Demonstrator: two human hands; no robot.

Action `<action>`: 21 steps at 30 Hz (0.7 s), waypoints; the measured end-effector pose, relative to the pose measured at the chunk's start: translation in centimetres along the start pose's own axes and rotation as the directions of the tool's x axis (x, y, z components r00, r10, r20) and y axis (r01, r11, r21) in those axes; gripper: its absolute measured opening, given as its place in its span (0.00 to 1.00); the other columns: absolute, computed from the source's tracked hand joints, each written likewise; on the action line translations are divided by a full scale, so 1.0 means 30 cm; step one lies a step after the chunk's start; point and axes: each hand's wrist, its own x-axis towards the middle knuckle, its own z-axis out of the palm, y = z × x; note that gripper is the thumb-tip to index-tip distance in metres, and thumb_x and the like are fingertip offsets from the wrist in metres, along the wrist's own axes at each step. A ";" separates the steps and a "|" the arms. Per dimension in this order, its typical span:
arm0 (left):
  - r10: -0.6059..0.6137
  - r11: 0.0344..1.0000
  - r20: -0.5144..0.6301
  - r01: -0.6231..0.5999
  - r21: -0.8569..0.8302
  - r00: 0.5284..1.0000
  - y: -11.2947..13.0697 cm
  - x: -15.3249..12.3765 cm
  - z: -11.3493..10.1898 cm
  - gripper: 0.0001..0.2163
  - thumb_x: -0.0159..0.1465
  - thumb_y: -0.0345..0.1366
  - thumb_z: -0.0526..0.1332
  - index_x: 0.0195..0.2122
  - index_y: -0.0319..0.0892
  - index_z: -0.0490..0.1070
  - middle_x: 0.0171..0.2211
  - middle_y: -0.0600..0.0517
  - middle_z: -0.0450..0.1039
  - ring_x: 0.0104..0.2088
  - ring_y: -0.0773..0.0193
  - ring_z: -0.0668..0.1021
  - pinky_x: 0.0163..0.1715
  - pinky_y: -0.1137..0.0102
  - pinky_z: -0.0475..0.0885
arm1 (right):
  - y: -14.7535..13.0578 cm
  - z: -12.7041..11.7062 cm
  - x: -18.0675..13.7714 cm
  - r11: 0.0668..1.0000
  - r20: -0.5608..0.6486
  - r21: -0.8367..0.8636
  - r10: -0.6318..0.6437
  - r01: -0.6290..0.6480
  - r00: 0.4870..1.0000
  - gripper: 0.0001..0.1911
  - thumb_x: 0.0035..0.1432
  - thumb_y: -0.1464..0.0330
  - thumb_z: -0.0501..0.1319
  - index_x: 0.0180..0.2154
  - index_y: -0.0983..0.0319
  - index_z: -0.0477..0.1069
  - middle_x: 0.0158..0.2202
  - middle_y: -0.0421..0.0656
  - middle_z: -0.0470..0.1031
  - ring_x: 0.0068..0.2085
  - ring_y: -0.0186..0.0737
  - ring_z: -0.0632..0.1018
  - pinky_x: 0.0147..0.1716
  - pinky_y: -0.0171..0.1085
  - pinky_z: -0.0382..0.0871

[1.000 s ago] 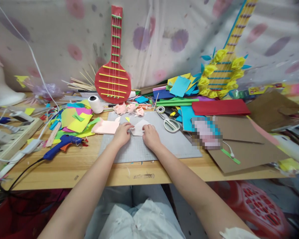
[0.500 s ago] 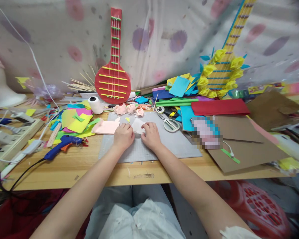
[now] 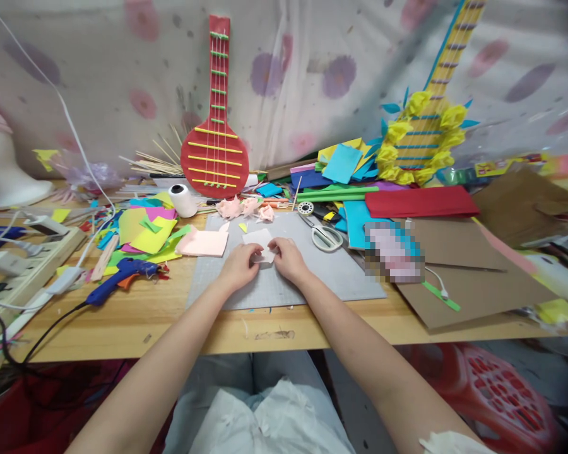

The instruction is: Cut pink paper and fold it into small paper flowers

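A small pale sheet of paper (image 3: pixel 256 238) is pinched between my two hands above the grey cutting mat (image 3: pixel 326 280). My left hand (image 3: pixel 240 266) grips its left edge with curled fingers and thumb. On the other side, my right hand (image 3: pixel 289 258) pinches the right edge. Just left of the hands lies a stack of pale pink paper (image 3: pixel 204 243). Crumpled pink paper flowers (image 3: pixel 250 207) sit at the mat's back edge. To the right rest white-handled scissors (image 3: pixel 326 239), apart from my fingers.
A blue glue gun (image 3: pixel 123 277) and a power strip (image 3: pixel 42 265) with cords lie left. A thread spool (image 3: pixel 183 203) stands behind the pink stack. At the back are a red craft instrument (image 3: pixel 214 165) and a yellow one with flowers (image 3: pixel 416 142). Brown cardboard (image 3: pixel 473 290) lies right.
My left hand has shifted slightly down and turned, its fingers now on the paper's edge. The paper is more exposed between the hands. My right hand has moved only a little.
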 end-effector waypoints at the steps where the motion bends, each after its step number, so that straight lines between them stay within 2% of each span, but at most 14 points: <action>1: 0.017 0.999 0.011 -0.017 -0.034 1.000 -0.010 -0.003 -0.002 0.17 0.51 0.25 0.55 0.43 0.42 0.66 0.39 0.50 0.72 0.41 0.62 0.72 0.41 0.67 0.66 | -0.001 -0.001 -0.001 1.000 -0.013 0.008 -0.006 0.006 1.000 0.20 0.40 0.82 0.49 0.36 0.62 0.68 0.35 0.42 0.72 0.39 0.38 0.67 0.41 0.35 0.60; 3: 0.039 0.995 0.026 -0.036 -0.092 0.999 -0.024 -0.006 -0.005 0.16 0.52 0.25 0.55 0.43 0.43 0.66 0.38 0.51 0.73 0.40 0.64 0.72 0.41 0.68 0.66 | -0.002 -0.003 -0.002 0.999 -0.029 0.040 -0.027 0.028 0.999 0.17 0.43 0.80 0.50 0.35 0.61 0.68 0.35 0.41 0.71 0.39 0.38 0.67 0.40 0.35 0.61; 6: 0.039 0.990 0.049 -0.032 -0.138 0.998 -0.029 -0.003 -0.008 0.14 0.55 0.28 0.54 0.43 0.43 0.65 0.35 0.53 0.74 0.39 0.64 0.72 0.41 0.68 0.66 | -0.001 -0.003 -0.004 0.993 0.019 0.096 -0.066 0.064 0.998 0.14 0.46 0.78 0.52 0.36 0.61 0.67 0.32 0.40 0.72 0.36 0.36 0.67 0.38 0.34 0.61; 12: -0.027 0.994 0.055 0.033 -0.108 0.998 -0.017 0.014 -0.004 0.12 0.59 0.35 0.54 0.43 0.44 0.67 0.32 0.52 0.73 0.36 0.63 0.72 0.38 0.67 0.66 | 0.012 0.004 0.001 0.987 0.108 0.147 -0.077 0.061 0.991 0.14 0.46 0.79 0.54 0.37 0.61 0.66 0.31 0.39 0.72 0.35 0.35 0.68 0.38 0.35 0.60; 16: -0.082 0.994 0.031 0.084 -0.065 0.996 0.004 0.029 0.013 0.17 0.56 0.35 0.57 0.48 0.42 0.64 0.31 0.52 0.73 0.34 0.62 0.72 0.36 0.67 0.65 | 0.009 -0.002 0.000 0.978 0.115 0.207 -0.043 0.018 0.992 0.18 0.47 0.79 0.54 0.42 0.61 0.62 0.32 0.38 0.71 0.34 0.34 0.68 0.37 0.35 0.61; 21: -0.070 0.992 0.059 0.075 -0.105 0.996 0.017 0.037 0.018 0.24 0.52 0.31 0.58 0.52 0.41 0.60 0.34 0.51 0.73 0.35 0.62 0.73 0.38 0.67 0.65 | 0.001 -0.020 -0.006 0.979 0.160 0.195 -0.092 0.060 0.983 0.16 0.46 0.77 0.56 0.40 0.62 0.62 0.30 0.38 0.70 0.34 0.34 0.67 0.37 0.34 0.60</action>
